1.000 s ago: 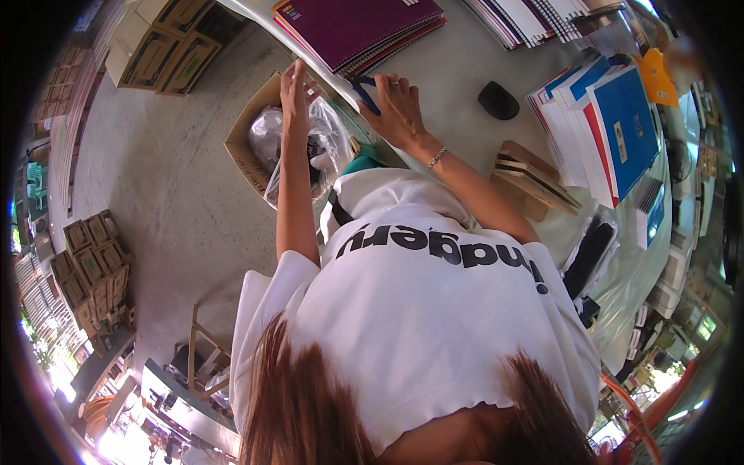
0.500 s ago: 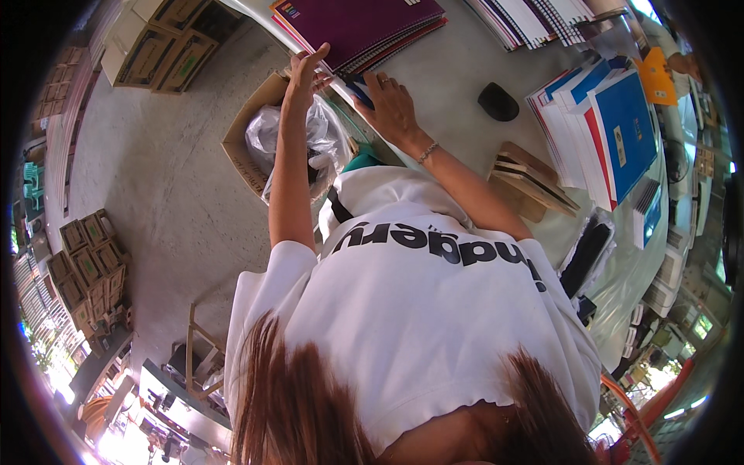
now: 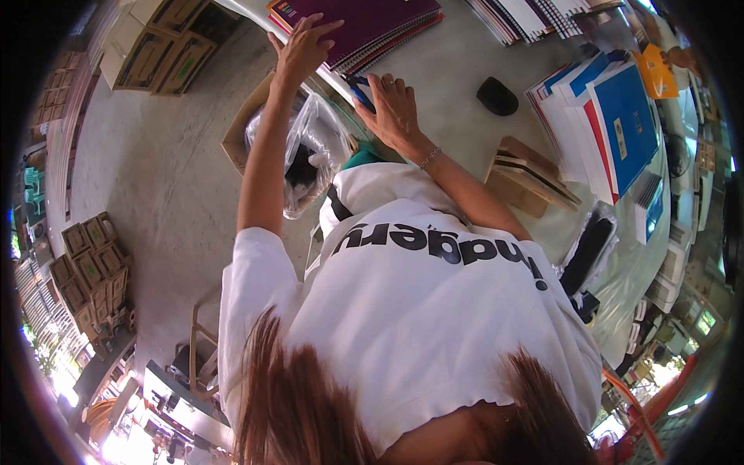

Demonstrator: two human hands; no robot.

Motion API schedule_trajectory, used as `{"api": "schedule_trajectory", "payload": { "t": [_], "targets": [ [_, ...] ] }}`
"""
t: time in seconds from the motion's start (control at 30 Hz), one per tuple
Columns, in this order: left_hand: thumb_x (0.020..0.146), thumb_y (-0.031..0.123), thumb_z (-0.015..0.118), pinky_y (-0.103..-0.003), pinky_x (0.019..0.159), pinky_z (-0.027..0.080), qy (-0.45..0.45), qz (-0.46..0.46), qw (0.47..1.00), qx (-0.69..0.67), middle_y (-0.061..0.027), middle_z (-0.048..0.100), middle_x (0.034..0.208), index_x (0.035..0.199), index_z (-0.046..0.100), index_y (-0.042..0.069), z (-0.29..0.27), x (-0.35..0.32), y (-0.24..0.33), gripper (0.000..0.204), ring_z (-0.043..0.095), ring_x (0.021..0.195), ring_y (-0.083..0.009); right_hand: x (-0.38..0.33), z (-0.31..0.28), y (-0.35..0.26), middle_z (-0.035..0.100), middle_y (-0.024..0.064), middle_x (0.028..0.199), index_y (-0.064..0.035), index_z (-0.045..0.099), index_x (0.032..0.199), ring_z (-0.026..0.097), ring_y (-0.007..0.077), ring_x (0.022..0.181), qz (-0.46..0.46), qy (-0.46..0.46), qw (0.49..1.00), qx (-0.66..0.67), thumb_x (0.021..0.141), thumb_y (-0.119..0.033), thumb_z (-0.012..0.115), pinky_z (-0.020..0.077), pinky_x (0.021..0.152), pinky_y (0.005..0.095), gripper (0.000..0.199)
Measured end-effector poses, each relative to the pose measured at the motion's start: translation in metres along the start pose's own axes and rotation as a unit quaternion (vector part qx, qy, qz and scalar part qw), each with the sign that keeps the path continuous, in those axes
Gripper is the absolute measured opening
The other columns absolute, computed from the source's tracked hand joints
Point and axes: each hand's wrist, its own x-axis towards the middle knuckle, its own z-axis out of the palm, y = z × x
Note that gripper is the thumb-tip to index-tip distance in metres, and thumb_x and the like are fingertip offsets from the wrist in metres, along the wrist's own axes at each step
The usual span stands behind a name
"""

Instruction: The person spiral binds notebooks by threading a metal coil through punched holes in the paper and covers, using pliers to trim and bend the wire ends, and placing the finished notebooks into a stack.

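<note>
My left hand [image 3: 302, 53] reaches over the near left corner of a stack of purple spiral notebooks [image 3: 368, 27]. Its fingers are spread and hold nothing; whether they touch the top cover I cannot tell. Just right of it, by the table edge, my right hand [image 3: 394, 112] has its fingers curled around a small blue and black tool [image 3: 361, 94], whose exact kind is partly hidden. Below my left forearm stands an open cardboard box [image 3: 242, 128] with clear plastic bags [image 3: 319, 128] in it.
On the table [image 3: 442, 85] lie a black mouse-shaped object [image 3: 497, 97], brown cardboard pieces [image 3: 527, 174], blue-covered books [image 3: 626, 128] and more spiral notebooks [image 3: 535, 19]. Another person's hand [image 3: 683, 58] is near an orange card [image 3: 656, 71]. Cartons [image 3: 159, 46] stand at the far left.
My left hand has moved up and away from the box, onto the notebook corner, fingers spreading. My right hand stays nearly in place with the blue and black tool, turned slightly.
</note>
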Motion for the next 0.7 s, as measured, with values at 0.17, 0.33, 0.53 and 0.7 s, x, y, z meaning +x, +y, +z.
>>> {"api": "schedule_trajectory", "payload": {
  "t": [0.17,0.33,0.53,0.7],
  "targets": [
    [0.076,0.019,0.075,-0.054,0.105,0.034,-0.061,0.028,0.998,-0.022,-0.0048,0.052,0.132,0.124,0.06,0.03,-0.004,0.022,-0.02,0.051,0.048,0.126,-0.027,0.004,0.007,-0.002,0.058,0.0163,0.096,-0.004,0.052,0.107,0.056,0.0295,0.084,-0.028,0.033,0.999,-0.005,0.084,-0.038,0.065,0.0437,0.073,0.0425,0.043],
    [0.066,0.015,0.08,-0.037,0.099,0.042,-0.074,0.096,0.992,-0.022,-0.0076,0.057,0.112,0.118,0.061,0.025,-0.001,0.039,-0.026,0.057,0.054,0.112,-0.0279,0.007,0.01,0.003,0.058,0.0169,0.096,-0.0047,0.052,0.108,0.057,0.03,0.085,-0.023,0.026,0.999,-0.001,0.084,-0.037,0.064,0.0436,0.073,0.0435,0.042],
    [0.064,0.016,0.08,-0.041,0.097,0.042,-0.09,0.07,0.994,-0.008,-0.008,0.057,0.107,0.118,0.06,0.024,-0.004,0.04,-0.018,0.058,0.054,0.11,-0.0279,0.007,0.01,0.0,0.059,0.0169,0.097,-0.0059,0.052,0.107,0.057,0.0303,0.086,-0.018,0.012,1.0,0.007,0.084,-0.037,0.065,0.0435,0.073,0.044,0.041],
    [0.064,0.016,0.08,-0.041,0.099,0.042,-0.073,0.079,0.994,0.006,-0.008,0.056,0.112,0.119,0.06,0.025,0.001,0.04,-0.024,0.059,0.053,0.113,-0.0281,0.005,0.017,0.0,0.059,0.0138,0.095,-0.0064,0.052,0.108,0.06,0.0274,0.084,-0.028,0.031,0.999,0.006,0.085,-0.036,0.065,0.0481,0.07,0.041,0.039]
  ]
}}
